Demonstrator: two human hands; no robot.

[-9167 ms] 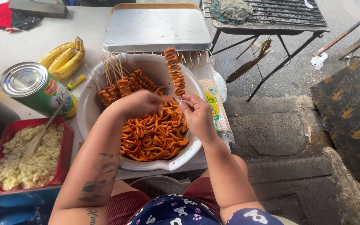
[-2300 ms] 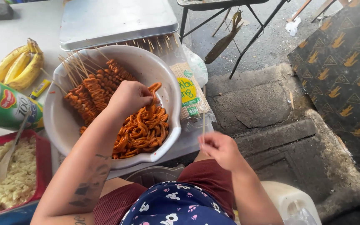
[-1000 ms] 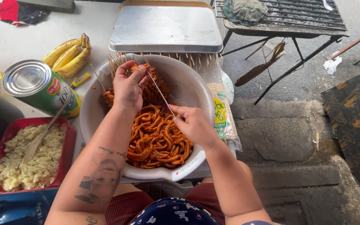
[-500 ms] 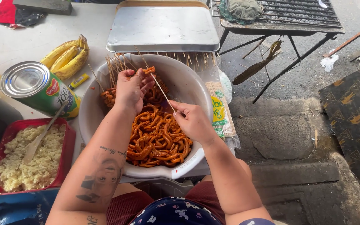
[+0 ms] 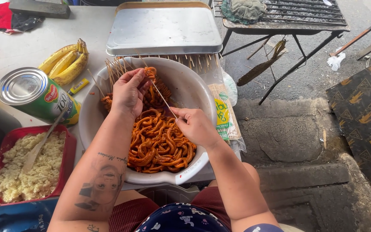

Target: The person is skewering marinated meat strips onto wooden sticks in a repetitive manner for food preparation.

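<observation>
A large white bowl (image 5: 194, 92) holds a heap of orange marinated meat strips (image 5: 159, 141) at the front and several finished skewers (image 5: 110, 99) leaning on its far left rim. My right hand (image 5: 196, 126) pinches the lower end of a thin bamboo skewer (image 5: 162, 96) that slants up to the left. My left hand (image 5: 129, 91) holds a curled strip of meat (image 5: 150, 73) against the skewer's upper part, above the bowl.
A metal tray (image 5: 164, 30) lies behind the bowl, a packet of skewers (image 5: 224, 118) to its right. Bananas (image 5: 65, 62), a tin can (image 5: 33, 94) and a red tub of white mash (image 5: 26, 165) sit left. A grill (image 5: 288, 17) stands over the pavement.
My right hand fetched a bare skewer from the packet side and brought it over the bowl. My left hand lifted a strip from the heap up to the skewer.
</observation>
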